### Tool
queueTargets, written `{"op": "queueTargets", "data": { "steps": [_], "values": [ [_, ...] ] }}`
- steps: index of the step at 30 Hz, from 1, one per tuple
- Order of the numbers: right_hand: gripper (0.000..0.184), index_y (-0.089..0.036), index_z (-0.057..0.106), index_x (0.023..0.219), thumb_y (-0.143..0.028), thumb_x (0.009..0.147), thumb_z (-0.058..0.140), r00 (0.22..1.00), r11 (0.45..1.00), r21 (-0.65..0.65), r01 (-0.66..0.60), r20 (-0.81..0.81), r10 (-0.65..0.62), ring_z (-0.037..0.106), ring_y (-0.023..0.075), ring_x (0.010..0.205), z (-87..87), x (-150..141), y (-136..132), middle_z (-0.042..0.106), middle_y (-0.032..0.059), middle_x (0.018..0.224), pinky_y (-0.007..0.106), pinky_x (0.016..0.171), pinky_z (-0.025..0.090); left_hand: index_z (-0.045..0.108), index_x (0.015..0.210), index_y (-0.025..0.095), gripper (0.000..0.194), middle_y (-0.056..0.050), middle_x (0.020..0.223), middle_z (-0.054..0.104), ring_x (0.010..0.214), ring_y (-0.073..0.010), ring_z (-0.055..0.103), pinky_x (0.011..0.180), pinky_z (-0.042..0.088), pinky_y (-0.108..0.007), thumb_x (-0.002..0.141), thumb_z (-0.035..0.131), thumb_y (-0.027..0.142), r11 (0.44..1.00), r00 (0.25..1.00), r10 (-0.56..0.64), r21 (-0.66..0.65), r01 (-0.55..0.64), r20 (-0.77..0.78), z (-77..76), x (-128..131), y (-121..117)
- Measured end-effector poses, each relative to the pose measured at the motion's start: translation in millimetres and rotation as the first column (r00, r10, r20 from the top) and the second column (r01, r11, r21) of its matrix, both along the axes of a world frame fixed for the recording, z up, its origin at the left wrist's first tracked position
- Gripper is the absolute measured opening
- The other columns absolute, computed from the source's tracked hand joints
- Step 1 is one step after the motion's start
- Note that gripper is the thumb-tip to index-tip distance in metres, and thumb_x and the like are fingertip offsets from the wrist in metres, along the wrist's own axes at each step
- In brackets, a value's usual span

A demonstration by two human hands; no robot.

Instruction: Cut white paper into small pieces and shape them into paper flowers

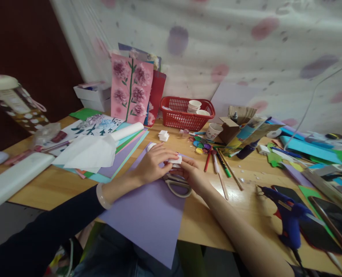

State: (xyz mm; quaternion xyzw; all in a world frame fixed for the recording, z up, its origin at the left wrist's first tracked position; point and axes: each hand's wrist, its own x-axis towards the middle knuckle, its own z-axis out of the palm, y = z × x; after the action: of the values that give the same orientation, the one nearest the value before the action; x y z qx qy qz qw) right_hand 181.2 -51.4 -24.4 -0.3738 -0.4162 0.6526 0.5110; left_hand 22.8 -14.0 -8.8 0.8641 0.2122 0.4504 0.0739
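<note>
Between the fingertips of both hands is a small folded piece of white paper (176, 161). My left hand (153, 163) pinches its left side, and my right hand (193, 173) grips the right side. Just below the fingers lie scissors (179, 189), their light handles showing and the blades hidden under my hands. They rest on a purple sheet of paper (147, 215) that hangs over the table's front edge. Past my left hand, a white round thing (151, 146) is partly covered by the fingers. A small stack of white paper squares (163, 135) sits beyond the hands.
A blue glue gun (289, 215) and phones (332, 223) lie at the right. Paints (200, 144), pens and brushes are right of centre. Behind stand a red basket (185, 119) with cups and a pink flower picture (132, 88). Coloured sheets (121, 157) lie left.
</note>
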Motion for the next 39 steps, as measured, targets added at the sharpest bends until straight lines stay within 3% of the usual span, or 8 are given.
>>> {"op": "queueTargets", "data": {
  "steps": [10,13,17,24,26,29,32,39],
  "values": [
    [0.023,-0.016,0.065,0.09,-0.019,0.071,0.053,0.997,1.0,-0.018,-0.02,-0.07,0.018,0.067,0.0205,0.078,7.0,4,0,0.071,0.0077,0.086,0.038,0.081,0.049,0.067,0.093,0.019,0.018,-0.006,0.1,0.072,0.098,-0.0179,0.064,0.101,0.037,-0.046,0.08,0.055,0.015,0.998,0.999,-0.007,0.064,0.01,-0.04,-2.1,-3,1],
    [0.027,-0.017,0.063,0.089,-0.031,0.077,0.043,0.999,0.999,-0.018,-0.043,-0.012,0.043,0.066,0.0236,0.085,11.4,5,-1,0.071,0.0103,0.086,0.04,0.079,0.049,0.066,0.099,0.02,0.02,-0.005,0.104,0.071,0.101,-0.0183,0.063,0.103,0.035,-0.046,0.08,0.058,0.021,0.996,0.994,-0.038,0.074,0.046,-0.102,-3.2,-7,5],
    [0.06,-0.014,0.063,0.092,-0.054,0.086,0.019,0.992,0.992,-0.038,-0.119,0.037,0.121,0.065,0.025,0.091,20.7,6,-2,0.069,0.0154,0.089,0.039,0.078,0.049,0.065,0.101,0.02,0.021,-0.005,0.106,0.07,0.101,-0.0178,0.063,0.103,0.034,-0.047,0.082,0.057,0.019,0.995,0.989,-0.057,0.071,0.067,-0.134,-5.3,-11,9],
    [0.071,-0.015,0.061,0.098,-0.066,0.086,0.012,0.975,0.992,0.077,-0.103,0.204,0.086,0.065,0.0246,0.088,18.8,6,-2,0.069,0.0144,0.089,0.039,0.077,0.049,0.068,0.092,0.019,0.015,-0.006,0.093,0.073,0.092,-0.0177,0.065,0.096,0.043,-0.041,0.082,0.058,0.022,0.982,0.992,-0.013,-0.187,0.036,0.122,-1.1,-9,6],
    [0.059,-0.017,0.06,0.098,-0.061,0.088,0.022,0.926,0.969,0.245,-0.038,0.373,-0.058,0.063,0.0234,0.089,13.7,6,-5,0.068,0.0129,0.092,0.037,0.077,0.048,0.069,0.09,0.017,0.015,-0.007,0.092,0.072,0.091,-0.0183,0.064,0.088,0.048,-0.036,0.08,0.061,0.026,0.949,0.976,0.018,-0.311,0.051,0.217,-2.1,-7,6],
    [0.03,-0.019,0.058,0.096,-0.043,0.089,0.042,0.678,0.847,0.527,-0.064,0.646,-0.351,0.061,0.0217,0.087,7.5,6,-9,0.067,0.0104,0.094,0.033,0.076,0.045,0.069,0.088,0.016,0.02,-0.007,0.089,0.071,0.086,-0.018,0.064,0.08,0.05,-0.032,0.079,0.062,0.032,0.883,0.965,0.033,-0.46,0.095,0.262,-9.1,-5,9],
    [0.015,-0.02,0.055,0.091,-0.03,0.089,0.045,0.477,0.793,0.594,-0.135,0.741,-0.473,0.06,0.0206,0.078,3.7,7,-11,0.066,0.0084,0.087,0.03,0.069,0.043,0.069,0.087,0.016,0.023,-0.006,0.084,0.071,0.081,-0.0176,0.064,0.076,0.05,-0.031,0.079,0.061,0.036,0.861,0.974,0.046,-0.504,0.074,0.222,-17.5,-5,13],
    [0.009,-0.02,0.052,0.089,-0.024,0.088,0.045,0.485,0.776,0.614,-0.145,0.727,-0.485,0.06,0.0176,0.072,2.7,10,-5,0.065,0.0056,0.084,0.026,0.063,0.041,0.053,0.124,0.022,0.04,-0.006,0.096,0.069,0.09,-0.0174,0.062,0.087,0.046,-0.036,0.084,0.056,0.025,0.973,0.999,0.035,-0.229,-0.027,0.034,-10.4,-10,12]
  ]
}}
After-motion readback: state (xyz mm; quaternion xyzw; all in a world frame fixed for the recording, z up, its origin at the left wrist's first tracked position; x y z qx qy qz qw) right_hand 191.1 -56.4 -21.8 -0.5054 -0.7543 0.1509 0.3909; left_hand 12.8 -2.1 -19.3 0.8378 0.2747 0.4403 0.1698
